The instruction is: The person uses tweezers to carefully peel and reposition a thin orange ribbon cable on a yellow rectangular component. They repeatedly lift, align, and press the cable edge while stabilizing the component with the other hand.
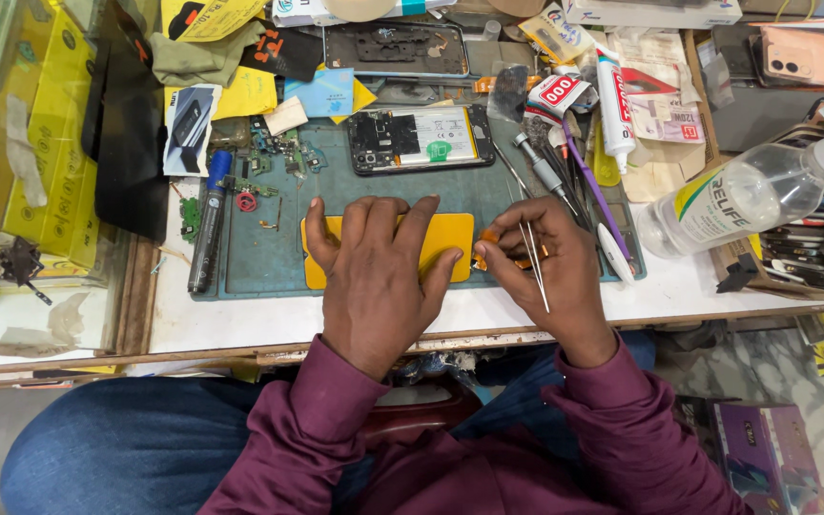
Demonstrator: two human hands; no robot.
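From the head view, the left hand point(379, 272) is lying spread and flat, covering much of the yellow panel point(450, 238) on the green mat point(269, 257). The right hand point(550, 262) is pinching tweezers point(533, 257) against an orange strip point(486, 236), mostly hidden. Clutter is crowding the worktop point(689, 286); only its near edge is lying bare.

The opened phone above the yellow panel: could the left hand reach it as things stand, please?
Probably yes. The left hand lies flat on the yellow panel, and the opened phone sits just beyond its fingers on the mat, with nothing between.
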